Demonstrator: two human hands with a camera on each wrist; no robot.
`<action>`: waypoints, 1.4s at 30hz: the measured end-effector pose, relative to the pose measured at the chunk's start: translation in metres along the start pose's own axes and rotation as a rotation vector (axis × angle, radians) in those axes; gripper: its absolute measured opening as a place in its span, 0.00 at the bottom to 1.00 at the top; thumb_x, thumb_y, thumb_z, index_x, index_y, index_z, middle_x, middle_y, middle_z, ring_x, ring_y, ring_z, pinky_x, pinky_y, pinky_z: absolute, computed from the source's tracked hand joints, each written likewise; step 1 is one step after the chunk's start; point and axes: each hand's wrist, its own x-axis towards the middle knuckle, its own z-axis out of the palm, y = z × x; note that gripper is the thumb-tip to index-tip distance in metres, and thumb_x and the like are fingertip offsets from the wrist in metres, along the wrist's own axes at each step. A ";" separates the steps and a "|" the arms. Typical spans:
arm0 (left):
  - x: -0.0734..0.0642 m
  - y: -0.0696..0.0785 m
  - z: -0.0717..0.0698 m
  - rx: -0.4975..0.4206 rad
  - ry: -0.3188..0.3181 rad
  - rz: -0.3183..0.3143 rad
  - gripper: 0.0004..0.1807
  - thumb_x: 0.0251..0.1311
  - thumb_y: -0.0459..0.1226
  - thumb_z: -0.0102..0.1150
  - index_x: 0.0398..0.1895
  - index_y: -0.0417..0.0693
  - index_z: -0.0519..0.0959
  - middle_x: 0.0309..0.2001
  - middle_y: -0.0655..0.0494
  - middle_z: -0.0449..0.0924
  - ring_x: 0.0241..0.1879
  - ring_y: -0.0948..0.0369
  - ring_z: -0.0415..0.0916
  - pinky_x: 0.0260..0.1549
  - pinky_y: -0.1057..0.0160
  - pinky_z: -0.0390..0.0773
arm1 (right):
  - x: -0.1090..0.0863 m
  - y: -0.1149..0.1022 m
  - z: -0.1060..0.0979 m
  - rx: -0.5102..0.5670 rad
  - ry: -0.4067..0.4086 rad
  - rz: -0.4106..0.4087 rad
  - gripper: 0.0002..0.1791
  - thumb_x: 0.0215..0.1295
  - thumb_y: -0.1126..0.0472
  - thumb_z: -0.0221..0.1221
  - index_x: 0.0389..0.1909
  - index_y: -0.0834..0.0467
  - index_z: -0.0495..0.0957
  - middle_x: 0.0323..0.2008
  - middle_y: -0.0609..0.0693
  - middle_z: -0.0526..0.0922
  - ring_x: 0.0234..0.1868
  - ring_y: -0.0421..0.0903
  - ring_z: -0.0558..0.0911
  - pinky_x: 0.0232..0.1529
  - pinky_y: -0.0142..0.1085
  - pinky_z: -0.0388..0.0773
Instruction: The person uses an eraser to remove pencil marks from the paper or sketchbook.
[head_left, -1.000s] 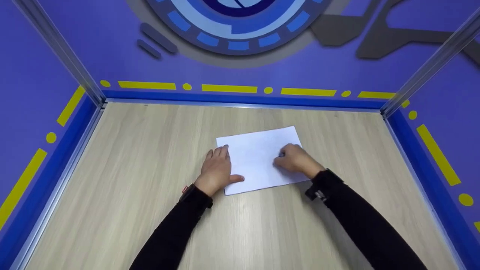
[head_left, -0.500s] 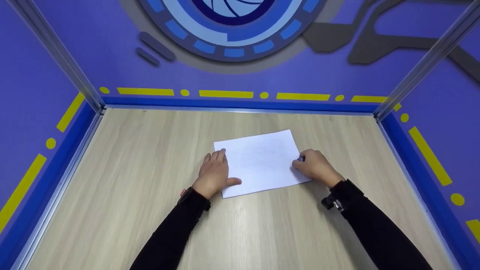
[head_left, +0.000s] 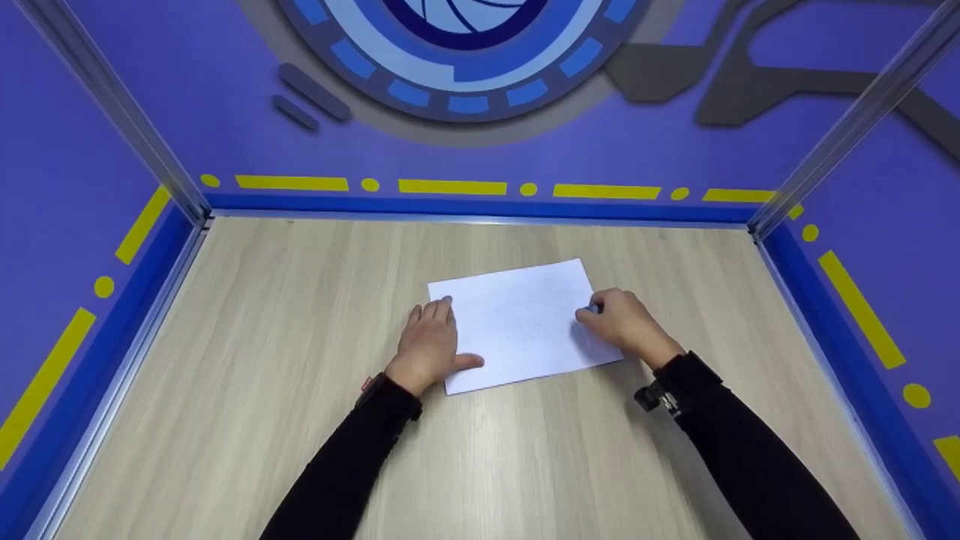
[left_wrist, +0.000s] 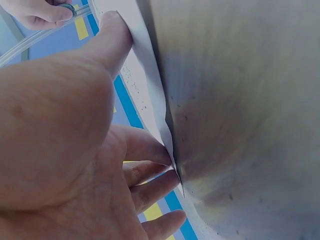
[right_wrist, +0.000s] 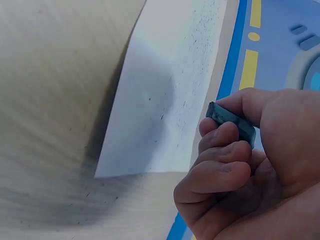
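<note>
A sheet of white paper (head_left: 517,322) lies slightly turned on the wooden table, with a faint grey smudge across its upper middle. My left hand (head_left: 429,349) rests flat on its left edge, fingers extended and thumb spread onto the sheet. In the left wrist view, that edge of the paper (left_wrist: 150,65) bends a little off the tabletop. Between thumb and curled fingers, my right hand (head_left: 626,326) pinches a small dark eraser (right_wrist: 235,122) above the paper's right edge. The hand's shadow falls on the sheet beneath.
Dark crumbs (right_wrist: 197,42) are scattered over the paper, and a few lie on the table (head_left: 300,360) beside it. Blue-purple panels (head_left: 480,165) with yellow markings wall the table at the back and both sides, joined by metal posts.
My right hand went from over the paper rightward to its right edge, then shifted slightly up and left, still pinching the eraser. My left hand stays on the sheet; the head view tilted slightly.
</note>
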 end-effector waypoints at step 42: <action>0.000 0.001 -0.001 0.026 0.006 -0.011 0.64 0.50 0.71 0.59 0.75 0.30 0.55 0.77 0.40 0.53 0.76 0.46 0.51 0.76 0.43 0.51 | 0.056 -0.032 0.038 -0.025 -0.052 -0.026 0.13 0.57 0.53 0.62 0.27 0.61 0.80 0.26 0.52 0.74 0.29 0.49 0.72 0.28 0.37 0.67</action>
